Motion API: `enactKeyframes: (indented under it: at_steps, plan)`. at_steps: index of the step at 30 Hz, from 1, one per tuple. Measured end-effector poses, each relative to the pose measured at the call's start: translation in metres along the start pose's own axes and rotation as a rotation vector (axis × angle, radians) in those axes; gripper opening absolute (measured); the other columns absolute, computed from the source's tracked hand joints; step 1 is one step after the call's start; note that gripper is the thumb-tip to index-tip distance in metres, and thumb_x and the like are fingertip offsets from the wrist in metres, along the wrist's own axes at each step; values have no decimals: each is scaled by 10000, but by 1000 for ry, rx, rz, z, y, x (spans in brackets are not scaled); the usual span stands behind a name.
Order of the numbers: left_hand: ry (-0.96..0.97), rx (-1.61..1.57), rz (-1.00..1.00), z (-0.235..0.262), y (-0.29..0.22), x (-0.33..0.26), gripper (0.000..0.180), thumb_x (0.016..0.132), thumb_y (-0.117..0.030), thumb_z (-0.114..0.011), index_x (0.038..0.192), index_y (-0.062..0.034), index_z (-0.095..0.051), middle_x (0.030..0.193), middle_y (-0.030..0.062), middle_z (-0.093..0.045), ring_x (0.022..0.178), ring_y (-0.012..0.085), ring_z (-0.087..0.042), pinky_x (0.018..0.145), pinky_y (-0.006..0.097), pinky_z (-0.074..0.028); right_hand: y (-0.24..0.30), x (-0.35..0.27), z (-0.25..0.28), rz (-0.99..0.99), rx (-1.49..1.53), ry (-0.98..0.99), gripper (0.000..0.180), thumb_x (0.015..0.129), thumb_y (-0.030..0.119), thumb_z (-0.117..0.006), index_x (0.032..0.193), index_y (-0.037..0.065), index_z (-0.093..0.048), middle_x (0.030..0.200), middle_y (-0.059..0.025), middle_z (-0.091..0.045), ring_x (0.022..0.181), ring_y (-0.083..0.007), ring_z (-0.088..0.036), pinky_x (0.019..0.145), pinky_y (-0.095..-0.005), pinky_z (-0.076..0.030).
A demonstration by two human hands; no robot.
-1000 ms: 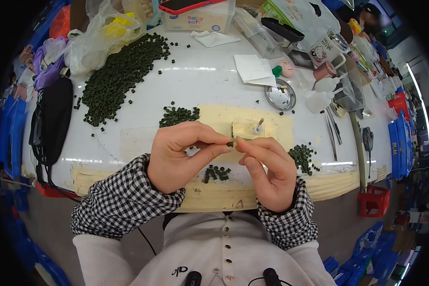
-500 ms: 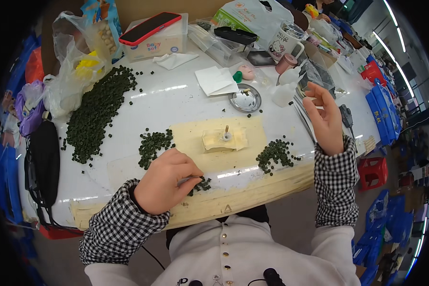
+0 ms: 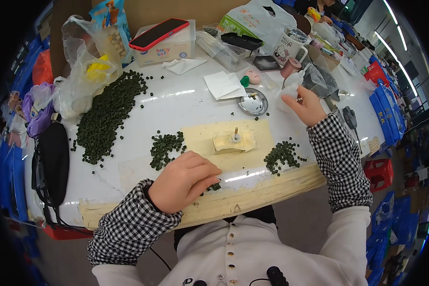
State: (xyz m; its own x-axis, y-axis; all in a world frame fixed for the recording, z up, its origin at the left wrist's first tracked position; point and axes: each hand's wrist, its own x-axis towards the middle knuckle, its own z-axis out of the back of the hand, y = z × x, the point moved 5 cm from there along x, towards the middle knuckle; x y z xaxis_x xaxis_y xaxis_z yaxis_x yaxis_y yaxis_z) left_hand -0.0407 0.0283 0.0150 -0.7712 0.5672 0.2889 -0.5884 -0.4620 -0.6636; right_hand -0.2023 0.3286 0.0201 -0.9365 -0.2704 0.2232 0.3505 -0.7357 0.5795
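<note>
Left hand (image 3: pixel 178 183), lower centre: thumb and forefinger close together at the dark bits (image 3: pixel 214 187) on the bench (image 3: pixel 176 109) (can't tell whether one's pinched). Right hand (image 3: pixel 311 108), upper right, is at the white bottle (image 3: pixel 289 89) — fingers curled, can't tell if clamped. Best handling, I'd judge: light fingertip grip, one bit only, left wrist low — right fingers clear of the bottle's neck.

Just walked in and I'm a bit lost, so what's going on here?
Someone is working with bare hands at a white table. Their left hand is at some dark green pieces near the front edge. The right hand is by a whitish bottle, its grip unclear. A pale block with an upright peg stands between the hands.
</note>
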Motion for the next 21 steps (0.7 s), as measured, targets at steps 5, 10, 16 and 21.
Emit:
enactKeyframes:
  at_steps: [5, 10, 16, 21]
  plan:
    - [80, 9, -156, -12, -7, -4, 198, 848, -127, -687, 1004, -6, -665, 920, 113, -650, 926, 273, -609, 834, 359, -507, 50, -33, 1, 161, 242, 26, 253, 857, 153, -684, 1015, -21, -591, 827, -93, -615, 750, -150, -605, 669, -296, -490]
    - [115, 24, -150, -13, -8, -2, 186, 848, -156, -692, 960, -9, -670, 861, 109, -633, 847, 265, -605, 759, 348, -513, 94, -68, 18, 528, -303, -17, 324, 786, 142, -746, 1042, -1, -607, 877, -131, -629, 781, -274, -615, 690, -327, -493]
    - [110, 13, -136, -12, -7, -2, 165, 837, -126, -703, 946, -6, -674, 830, 115, -628, 801, 267, -609, 724, 347, -516, 111, -75, 13, 589, -515, -23, 356, 693, 118, -772, 1008, 46, -621, 863, -83, -588, 782, -245, -592, 677, -341, -499]
    - [89, 8, -145, -12, -6, -2, 160, 833, -124, -705, 936, -5, -674, 820, 115, -627, 791, 267, -609, 714, 347, -516, 121, -75, 11, 668, -609, -67, 393, 627, 74, -752, 997, 49, -621, 879, -73, -573, 808, -225, -582, 676, -330, -500]
